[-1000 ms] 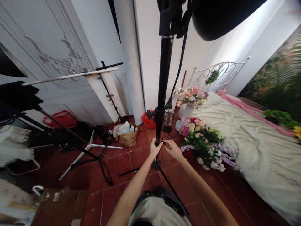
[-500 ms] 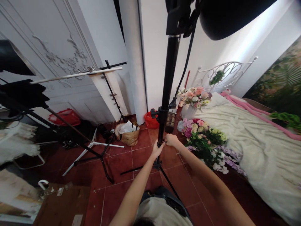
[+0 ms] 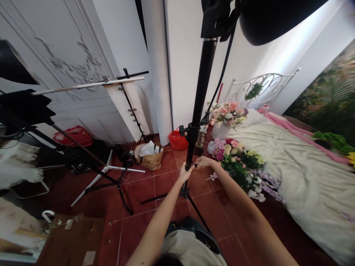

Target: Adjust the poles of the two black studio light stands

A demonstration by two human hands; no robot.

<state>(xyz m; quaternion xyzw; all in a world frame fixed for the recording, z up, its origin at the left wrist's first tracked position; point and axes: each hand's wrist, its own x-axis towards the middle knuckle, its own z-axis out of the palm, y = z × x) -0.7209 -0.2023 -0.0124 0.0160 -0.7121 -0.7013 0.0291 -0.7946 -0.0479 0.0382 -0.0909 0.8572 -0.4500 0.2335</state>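
A black light stand (image 3: pixel 204 77) rises in front of me, with a large black lamp head (image 3: pixel 271 18) at its top. My left hand (image 3: pixel 185 173) is wrapped round the stand's lower tube at a collar. Just to its right, my right hand (image 3: pixel 204 162) pinches a small black tightening knob (image 3: pixel 195 165) on that collar. Higher up the tube sits a second collar with its own knob (image 3: pixel 183 130). A black cable (image 3: pixel 224 70) hangs from the head beside the tube. The stand's legs (image 3: pixel 198 212) spread on the tiled floor below.
Artificial flowers (image 3: pixel 235 155) and a bed with a cream blanket (image 3: pixel 296 166) lie to the right. A woven basket (image 3: pixel 149 157) and a red bag (image 3: pixel 179 140) stand ahead. On the left are another black stand (image 3: pixel 108 179) and a cardboard box (image 3: pixel 74 240).
The stand's top leans slightly farther right in view. My right hand has shifted a little and shows the small knob more clearly. My left hand keeps its grip on the tube.
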